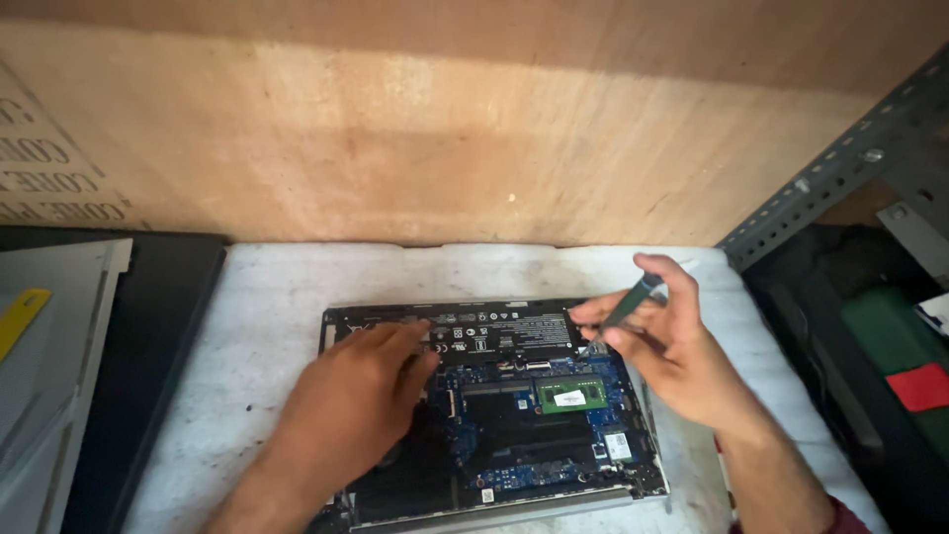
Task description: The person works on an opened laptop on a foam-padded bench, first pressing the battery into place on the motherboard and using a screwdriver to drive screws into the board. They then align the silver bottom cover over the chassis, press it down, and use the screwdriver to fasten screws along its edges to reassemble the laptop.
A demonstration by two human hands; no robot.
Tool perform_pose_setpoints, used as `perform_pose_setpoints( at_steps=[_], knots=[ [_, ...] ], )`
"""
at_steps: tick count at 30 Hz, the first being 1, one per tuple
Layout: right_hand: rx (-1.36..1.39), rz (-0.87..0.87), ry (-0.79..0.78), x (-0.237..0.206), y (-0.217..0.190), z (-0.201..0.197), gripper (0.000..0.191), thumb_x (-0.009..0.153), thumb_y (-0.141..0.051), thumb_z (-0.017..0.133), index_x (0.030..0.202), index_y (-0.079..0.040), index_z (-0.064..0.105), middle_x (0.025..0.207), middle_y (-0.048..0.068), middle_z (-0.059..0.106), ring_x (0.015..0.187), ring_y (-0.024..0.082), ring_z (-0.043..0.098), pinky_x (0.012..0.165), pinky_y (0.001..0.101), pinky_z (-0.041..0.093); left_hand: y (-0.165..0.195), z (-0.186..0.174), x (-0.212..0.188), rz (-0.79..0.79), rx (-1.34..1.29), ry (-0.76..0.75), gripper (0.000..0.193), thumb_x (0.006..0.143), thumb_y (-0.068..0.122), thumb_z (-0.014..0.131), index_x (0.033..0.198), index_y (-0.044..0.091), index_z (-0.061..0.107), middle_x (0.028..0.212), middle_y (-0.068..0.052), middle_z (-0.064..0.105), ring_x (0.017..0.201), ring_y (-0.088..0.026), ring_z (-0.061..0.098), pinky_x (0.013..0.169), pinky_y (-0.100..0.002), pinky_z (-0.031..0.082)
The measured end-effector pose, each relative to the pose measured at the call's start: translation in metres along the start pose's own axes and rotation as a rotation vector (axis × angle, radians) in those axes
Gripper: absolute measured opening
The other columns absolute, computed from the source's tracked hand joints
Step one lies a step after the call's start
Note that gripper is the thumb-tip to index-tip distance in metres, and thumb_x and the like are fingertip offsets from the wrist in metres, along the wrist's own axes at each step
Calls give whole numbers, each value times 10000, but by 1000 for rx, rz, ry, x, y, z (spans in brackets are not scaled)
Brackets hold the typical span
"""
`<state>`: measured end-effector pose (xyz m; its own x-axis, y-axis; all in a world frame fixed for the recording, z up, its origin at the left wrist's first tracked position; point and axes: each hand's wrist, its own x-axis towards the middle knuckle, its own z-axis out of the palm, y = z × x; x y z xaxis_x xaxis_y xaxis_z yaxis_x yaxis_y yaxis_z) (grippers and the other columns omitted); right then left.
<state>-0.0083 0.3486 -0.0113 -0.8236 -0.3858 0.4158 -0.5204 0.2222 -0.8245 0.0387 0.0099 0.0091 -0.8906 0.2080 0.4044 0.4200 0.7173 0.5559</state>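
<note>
1. The opened laptop (494, 415) lies on the white worktop (257, 326), its insides showing.
2. The left hand (351, 405) rests flat on its left half, fingers loose, holding nothing.
3. The right hand (662, 346) pinches a green-handled screwdriver (633, 302), tip down at the laptop's far right corner.

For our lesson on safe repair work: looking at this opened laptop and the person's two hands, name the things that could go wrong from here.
1. The right hand holds a screwdriver tip-down at the battery corner; a slip could gouge the battery or the blue circuit board.
2. The bare left hand rests on exposed parts, so static or pressure might harm them.
3. The green memory module sits close below the tool.
</note>
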Motion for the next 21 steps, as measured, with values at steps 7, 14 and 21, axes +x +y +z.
perform_pose_setpoints(
  at_steps=[7, 14, 21],
  knots=[
    [-94, 32, 197, 3, 1, 8, 806, 858, 111, 730, 1463, -125, 253, 937, 162, 681, 890, 225, 725, 768, 369, 613, -2, -20, 4, -154, 57, 17, 311, 889, 243, 671, 1145, 80, 738, 963, -143, 761, 821, -367, 719, 695, -457, 570],
    [-69, -16, 149, 4, -4, 4, 798, 882, 111, 703, 1478, -116, 223, 953, 152, 704, 927, 213, 735, 802, 348, 623, -8, -51, -1, -312, 118, 42, 302, 909, 286, 688, 1143, 104, 746, 971, -150, 753, 753, -355, 731, 666, -453, 574],
    [24, -45, 287, 3, -2, 0, 824, 898, 128, 700, 1510, -132, 212, 943, 157, 690, 849, 220, 718, 792, 380, 637, -14, -59, -4, -441, 165, 60, 292, 943, 343, 702, 1148, 143, 756, 893, -155, 758, 714, -344, 743, 662, -444, 581]
  ],
)
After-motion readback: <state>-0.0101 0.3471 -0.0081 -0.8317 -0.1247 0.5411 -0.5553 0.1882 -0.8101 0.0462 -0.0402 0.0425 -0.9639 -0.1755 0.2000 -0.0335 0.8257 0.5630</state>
